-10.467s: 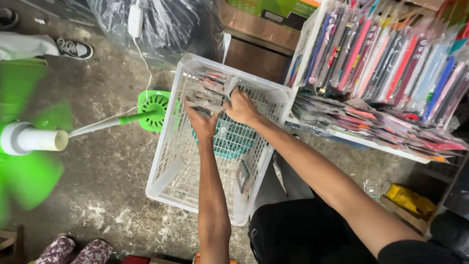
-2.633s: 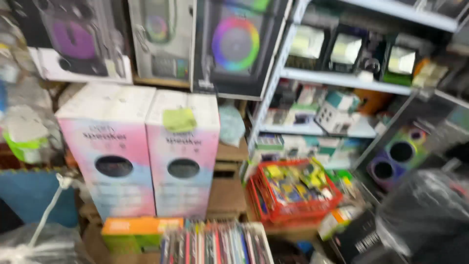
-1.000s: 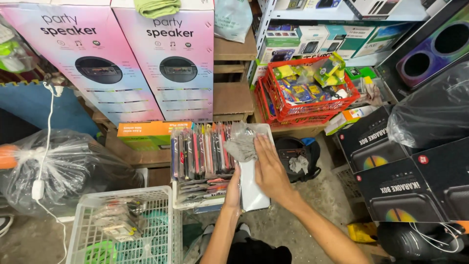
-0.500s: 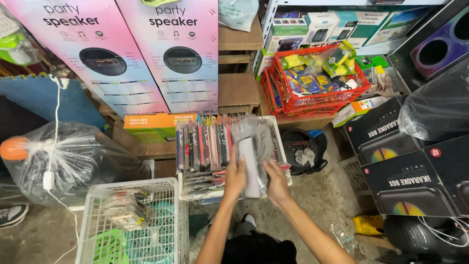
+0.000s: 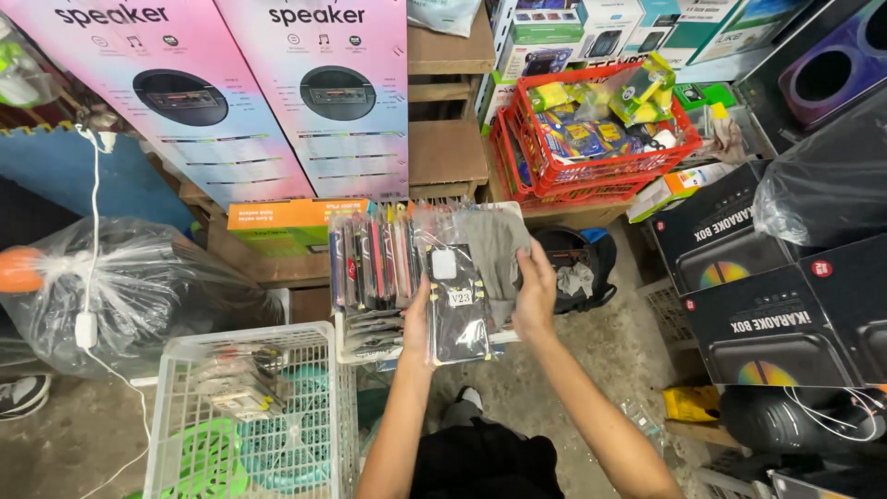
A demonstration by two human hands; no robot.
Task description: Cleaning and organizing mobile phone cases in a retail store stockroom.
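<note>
So, head view, looking down: both hands are wrapped around a black phone case in a clear sleeve (image 5: pixel 459 305), held up flat in front of a white tray (image 5: pixel 370 351) packed with more sleeved cases (image 5: pixel 374 259) standing on edge. Left hand (image 5: pixel 418 319) pinches the case's left edge, fingers curled behind it, thumb on the front. Right hand (image 5: pixel 536 291) grips the right side, fingers closed over a greyish sleeve (image 5: pixel 494 245) just behind it.

Lower left there's a white wire basket (image 5: pixel 249 416) on the concrete floor (image 5: pixel 610 351) with a few packets and something green inside. An orange carton (image 5: pixel 296 222) sits just left of the tray, two tall pink speaker boxes (image 5: pixel 268 92) stand behind it, and a red crate (image 5: pixel 591 139) full of small packets is up right. Black karaoke boxes (image 5: pixel 767 277) are stacked on the right, and a tied clear plastic bag (image 5: pixel 129 286) sits on the left.
</note>
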